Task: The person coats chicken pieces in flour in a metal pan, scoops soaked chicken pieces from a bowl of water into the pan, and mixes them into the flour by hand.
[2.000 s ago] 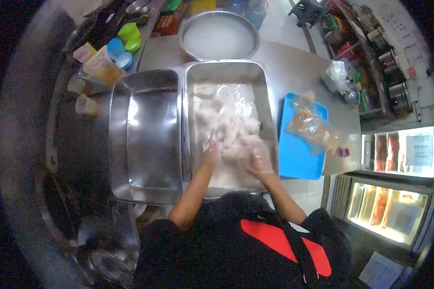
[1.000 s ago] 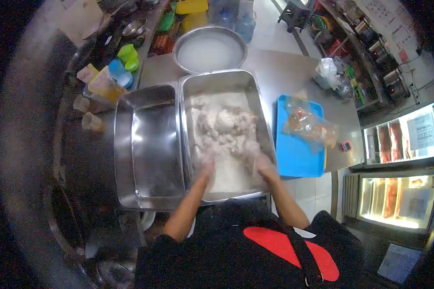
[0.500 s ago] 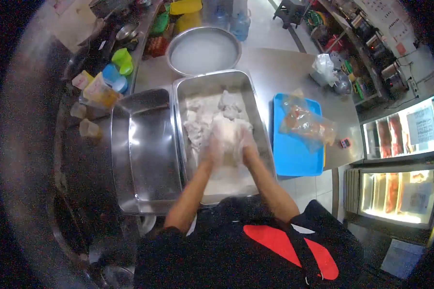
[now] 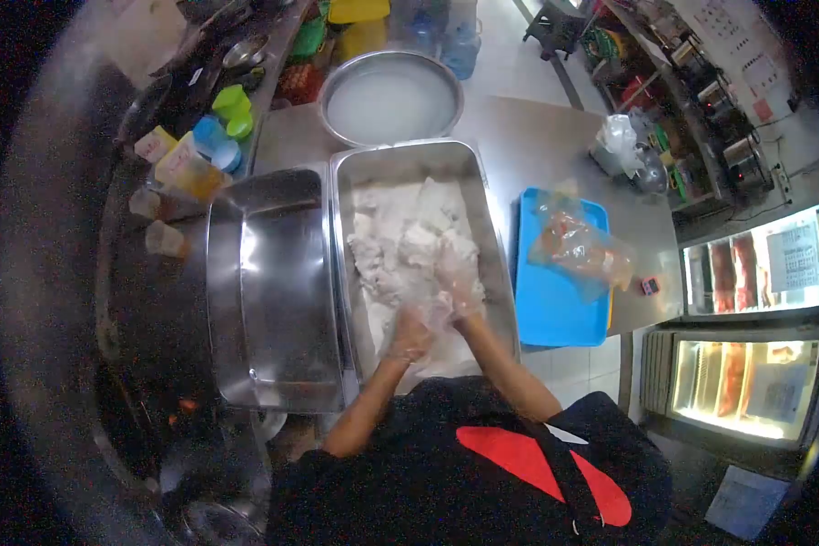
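Observation:
Both my hands are in thin clear gloves inside a deep steel pan [image 4: 494, 205] holding white flour [image 4: 382, 341] and several lumpy flour-coated pieces [image 4: 419, 244]. My left hand [image 4: 410, 333] is low over the flour in the near half of the pan, its fingers blurred and partly hidden. Just to its right and farther forward, my right hand [image 4: 460, 284] rests against the coated pieces with its fingers stretched out. Loose glove plastic shows between the two hands. What the coated pieces are under the flour I cannot make out.
Left of the flour pan stands another steel pan [image 4: 287, 309]. A round metal basin [image 4: 323, 114] of cloudy white liquid sits behind. On the right, a blue tray [image 4: 560, 314] carries a clear plastic bag [image 4: 582, 250]. Lit display fridges [image 4: 737, 387] stand farther right.
My hands have drawn back toward me and lower in the pan, and the left now sits nearer than the right. The floured heap between them has come apart and settled.

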The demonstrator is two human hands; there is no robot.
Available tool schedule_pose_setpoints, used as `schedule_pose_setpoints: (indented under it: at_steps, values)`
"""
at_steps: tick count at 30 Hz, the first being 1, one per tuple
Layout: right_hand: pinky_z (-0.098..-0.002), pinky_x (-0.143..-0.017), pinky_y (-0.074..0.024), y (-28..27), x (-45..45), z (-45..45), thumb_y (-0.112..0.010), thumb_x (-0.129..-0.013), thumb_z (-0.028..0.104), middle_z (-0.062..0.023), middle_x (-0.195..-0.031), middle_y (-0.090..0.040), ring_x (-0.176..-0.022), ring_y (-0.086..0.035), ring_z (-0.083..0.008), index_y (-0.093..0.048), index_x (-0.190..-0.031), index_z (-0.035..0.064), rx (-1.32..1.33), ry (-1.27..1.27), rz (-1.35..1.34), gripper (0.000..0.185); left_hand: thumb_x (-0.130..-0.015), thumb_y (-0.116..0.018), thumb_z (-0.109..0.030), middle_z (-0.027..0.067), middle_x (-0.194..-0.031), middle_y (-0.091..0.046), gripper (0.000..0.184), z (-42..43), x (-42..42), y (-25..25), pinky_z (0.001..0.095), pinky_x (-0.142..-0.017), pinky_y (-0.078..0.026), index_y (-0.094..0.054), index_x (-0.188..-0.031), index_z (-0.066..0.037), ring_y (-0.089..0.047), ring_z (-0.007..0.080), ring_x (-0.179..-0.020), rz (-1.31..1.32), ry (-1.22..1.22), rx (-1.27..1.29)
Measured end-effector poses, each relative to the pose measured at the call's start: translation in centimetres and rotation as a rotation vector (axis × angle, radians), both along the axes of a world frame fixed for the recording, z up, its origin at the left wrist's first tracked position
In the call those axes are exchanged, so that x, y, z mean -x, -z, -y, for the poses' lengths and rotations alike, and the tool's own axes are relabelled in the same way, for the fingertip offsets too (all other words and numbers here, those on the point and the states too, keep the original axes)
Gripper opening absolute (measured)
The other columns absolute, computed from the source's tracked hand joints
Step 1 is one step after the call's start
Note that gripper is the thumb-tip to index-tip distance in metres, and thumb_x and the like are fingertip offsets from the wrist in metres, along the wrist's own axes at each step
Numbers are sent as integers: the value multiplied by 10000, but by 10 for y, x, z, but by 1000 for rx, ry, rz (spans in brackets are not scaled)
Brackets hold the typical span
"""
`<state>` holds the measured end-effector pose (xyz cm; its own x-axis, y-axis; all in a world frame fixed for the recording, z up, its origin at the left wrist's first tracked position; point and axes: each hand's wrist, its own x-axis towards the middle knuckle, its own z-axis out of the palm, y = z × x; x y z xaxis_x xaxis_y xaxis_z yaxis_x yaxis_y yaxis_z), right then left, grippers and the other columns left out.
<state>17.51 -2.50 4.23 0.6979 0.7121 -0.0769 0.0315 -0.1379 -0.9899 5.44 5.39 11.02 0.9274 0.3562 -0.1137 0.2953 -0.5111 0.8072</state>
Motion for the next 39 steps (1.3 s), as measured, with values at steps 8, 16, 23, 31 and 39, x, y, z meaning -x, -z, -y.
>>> schedule_pose_setpoints:
  at_steps: [8,16,23,31,39]
  values:
    - [-424,-849,-416,-34,-59,-59,-499,-836,409,-238,-1022,-567,-912,-555,-338,-544,-1128,11,136,-6,359,496,-816,-550,-277,167,-833,-613,311,14,-1,18,418,-646,-450,-596,-933,8,-552,300,-633,185,-48,-158]
    - [-360,-885,-416,-25,-23,-44,-534,-828,290,-191,-1056,-585,-962,-564,-312,-617,-1045,72,440,-174,394,319,-779,-560,-227,192,-779,-618,267,-21,-10,9,412,-622,-447,-610,-876,16,-580,261,-639,70,-109,52]
    - [-348,-851,-434,-59,-34,-44,-529,-839,283,-153,-1062,-586,-935,-567,-288,-591,-1089,81,419,-74,459,327,-765,-562,-204,166,-816,-635,243,-2,-14,5,371,-653,-451,-624,-908,-18,-587,279,-682,136,-30,339]
    - [-340,-822,-446,-15,-80,-49,-516,-852,271,-127,-1082,-578,-931,-560,-257,-569,-1118,71,465,-41,424,337,-768,-544,-223,131,-1124,-566,449,-34,-4,38,367,-792,-461,-496,-1151,7,-591,240,-881,259,-133,740]
    - [-333,-792,-458,51,-127,-69,-503,-866,260,-101,-1101,-569,-927,-552,-226,-546,-1147,60,690,-165,204,348,-789,-623,-409,95,-1159,-495,619,-35,-3,143,304,-862,-393,-428,-1237,-29,-490,182,-1014,147,-923,870]
